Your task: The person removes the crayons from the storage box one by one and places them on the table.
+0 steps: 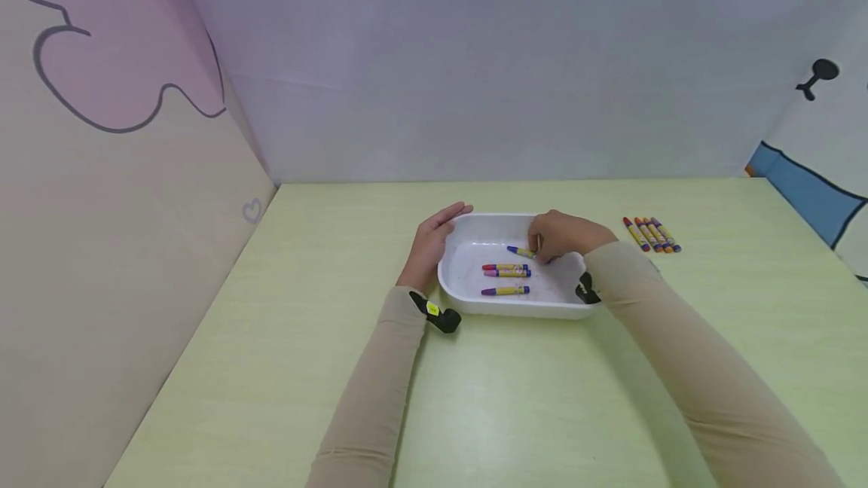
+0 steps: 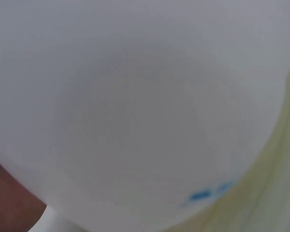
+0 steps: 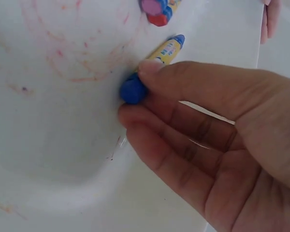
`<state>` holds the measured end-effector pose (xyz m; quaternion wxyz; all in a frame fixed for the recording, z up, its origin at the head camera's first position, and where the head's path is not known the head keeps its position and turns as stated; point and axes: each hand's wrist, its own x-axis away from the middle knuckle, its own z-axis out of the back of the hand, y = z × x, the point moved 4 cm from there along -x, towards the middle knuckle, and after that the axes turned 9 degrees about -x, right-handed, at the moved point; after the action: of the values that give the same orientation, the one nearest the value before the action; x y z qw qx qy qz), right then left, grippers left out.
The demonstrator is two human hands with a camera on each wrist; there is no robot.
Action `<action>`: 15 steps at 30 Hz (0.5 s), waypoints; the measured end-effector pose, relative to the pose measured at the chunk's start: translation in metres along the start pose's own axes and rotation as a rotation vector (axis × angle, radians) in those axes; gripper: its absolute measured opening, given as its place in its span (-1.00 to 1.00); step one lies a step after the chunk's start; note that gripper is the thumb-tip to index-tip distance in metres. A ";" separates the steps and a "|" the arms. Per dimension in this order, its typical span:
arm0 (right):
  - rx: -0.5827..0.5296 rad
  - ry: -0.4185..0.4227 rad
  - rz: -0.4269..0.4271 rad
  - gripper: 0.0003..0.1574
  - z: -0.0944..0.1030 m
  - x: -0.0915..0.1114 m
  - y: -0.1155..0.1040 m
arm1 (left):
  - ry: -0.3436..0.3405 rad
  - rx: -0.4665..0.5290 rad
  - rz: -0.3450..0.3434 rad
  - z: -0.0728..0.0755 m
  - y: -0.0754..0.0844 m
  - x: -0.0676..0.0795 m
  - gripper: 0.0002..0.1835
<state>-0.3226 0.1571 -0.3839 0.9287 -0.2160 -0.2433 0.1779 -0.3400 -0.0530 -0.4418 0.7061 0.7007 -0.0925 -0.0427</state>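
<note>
My right hand [image 1: 566, 236] reaches into a white tray [image 1: 522, 310] and pinches a blue crayon [image 3: 166, 50] between thumb and fingertips near its flat end. The crayon's pointed tip faces left in the head view, close over the tray floor. A red crayon [image 1: 498, 266] and a pink crayon [image 1: 507, 274] lie side by side in front of it. Nearer the front wall of the tray lies a purple crayon [image 1: 505, 291]. My left hand [image 1: 429, 247] rests against the tray's left end, fingers stretched along the back left corner. The left wrist view is filled by the tray's white wall [image 2: 145, 121].
Several crayons [image 1: 652, 235] lie in a slanted row on the pale wooden table [image 1: 515, 398], right of the tray. A pale wall [image 1: 475, 96] rises behind the table's far edge, and a printed panel [image 1: 136, 209] stands along the left. Coloured smudges mark the tray floor.
</note>
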 end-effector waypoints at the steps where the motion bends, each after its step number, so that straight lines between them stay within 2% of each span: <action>1: -0.010 -0.004 0.004 -0.87 0.000 0.001 0.000 | -0.001 -0.001 -0.001 0.000 0.000 0.000 -0.57; 8: -0.027 -0.027 0.003 -0.82 0.009 0.004 0.001 | -0.005 -0.004 -0.001 -0.001 -0.001 -0.001 -0.57; 15: -0.062 0.022 0.041 -0.78 0.031 0.013 0.006 | 0.010 -0.004 -0.015 -0.001 0.000 -0.003 -0.57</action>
<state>-0.3295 0.1781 -0.3574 0.9203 -0.2516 -0.2342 0.1870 -0.3424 -0.0520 -0.4422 0.7078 0.7000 -0.0836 -0.0448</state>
